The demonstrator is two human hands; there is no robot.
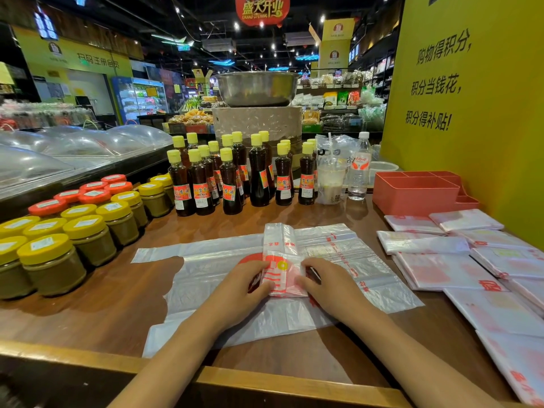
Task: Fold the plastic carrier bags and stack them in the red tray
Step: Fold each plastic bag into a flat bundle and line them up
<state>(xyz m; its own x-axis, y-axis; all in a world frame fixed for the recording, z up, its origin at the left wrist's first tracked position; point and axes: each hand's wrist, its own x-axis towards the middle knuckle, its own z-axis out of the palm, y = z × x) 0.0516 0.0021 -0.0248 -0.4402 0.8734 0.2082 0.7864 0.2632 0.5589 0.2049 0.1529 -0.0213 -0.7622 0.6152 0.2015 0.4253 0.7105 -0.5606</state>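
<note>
Carrier bag (281, 260): translucent, red print, folded narrow | left hand (247, 285), right hand (329, 285) pinch its sides

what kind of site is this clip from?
Most likely a supermarket or grocery shop, at a wooden counter. Cues: rows of labelled sauce bottles and yellow-lidded jars set out like stock, packaged goods on shelves behind, and a red "Grand Opening" banner overhead.
</note>
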